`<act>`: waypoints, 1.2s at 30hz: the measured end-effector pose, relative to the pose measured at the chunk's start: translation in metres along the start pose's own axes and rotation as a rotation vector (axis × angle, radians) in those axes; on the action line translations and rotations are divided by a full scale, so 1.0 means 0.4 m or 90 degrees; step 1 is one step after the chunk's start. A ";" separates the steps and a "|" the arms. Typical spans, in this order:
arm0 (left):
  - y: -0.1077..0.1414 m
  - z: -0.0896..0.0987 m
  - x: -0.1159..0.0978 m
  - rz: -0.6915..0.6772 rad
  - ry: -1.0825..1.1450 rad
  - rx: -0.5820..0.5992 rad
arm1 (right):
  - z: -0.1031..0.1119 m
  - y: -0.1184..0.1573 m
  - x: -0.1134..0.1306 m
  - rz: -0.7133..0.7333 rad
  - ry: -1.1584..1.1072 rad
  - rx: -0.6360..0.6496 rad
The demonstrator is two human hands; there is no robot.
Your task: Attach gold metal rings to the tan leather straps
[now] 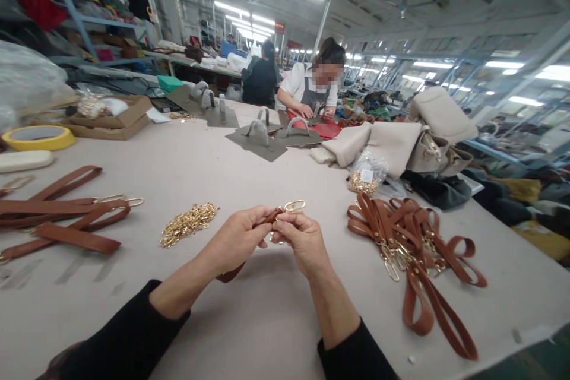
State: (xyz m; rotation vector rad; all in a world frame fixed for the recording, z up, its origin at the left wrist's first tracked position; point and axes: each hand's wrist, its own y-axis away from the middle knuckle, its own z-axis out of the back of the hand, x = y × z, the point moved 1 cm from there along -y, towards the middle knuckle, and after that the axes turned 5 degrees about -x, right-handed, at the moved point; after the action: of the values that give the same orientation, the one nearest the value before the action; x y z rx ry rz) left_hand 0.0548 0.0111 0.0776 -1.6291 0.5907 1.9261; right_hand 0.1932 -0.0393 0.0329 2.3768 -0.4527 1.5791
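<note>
We hold the brown strap (pixel 231 274) above the table (pixel 178 160), with its metal-fitted end between both hands; this position presumably lets us view that end and steady it from two sides. The gold clasp (pixel 294 202) projects beyond the fingertips, while a length of leather hangs below the left hand (pixel 238 237). The pile of gold hardware (pixel 189 224) lies beside that hand, we judge so that small parts can be reached easily. The left group of straps (pixel 78 238) and the right group of straps (pixel 407 231) lie well apart on either side, which likely prevents mixing; the clear bag (pixel 366 178) of gold pieces stands behind the right group, out of the working space. We angle both forearms inward from the lower corners so that the hands meet in front of the body, wrists raised from the tabletop. The left hand turns its back upward and pinches the strap between thumb and curled fingers. The right hand (pixel 307 243) folds its fingers inward and pinches at the same end with thumb and forefinger; we cannot tell whether those fingertips press on leather or on a small metal part.
</note>
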 end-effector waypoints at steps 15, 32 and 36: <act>0.005 0.019 -0.006 -0.124 -0.176 0.004 | -0.003 0.003 -0.015 0.049 0.080 0.019; -0.007 0.036 0.007 -0.009 -0.071 -0.133 | 0.021 0.016 0.007 0.256 0.563 0.043; -0.018 0.086 0.004 0.028 -0.072 -0.204 | 0.018 0.025 0.000 0.348 0.913 0.127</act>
State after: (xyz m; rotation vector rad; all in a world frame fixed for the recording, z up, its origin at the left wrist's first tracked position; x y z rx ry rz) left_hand 0.0336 0.0391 0.0820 -1.6908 0.2836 2.2190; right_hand 0.1954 -0.0514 0.0303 0.6526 -0.5788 3.0527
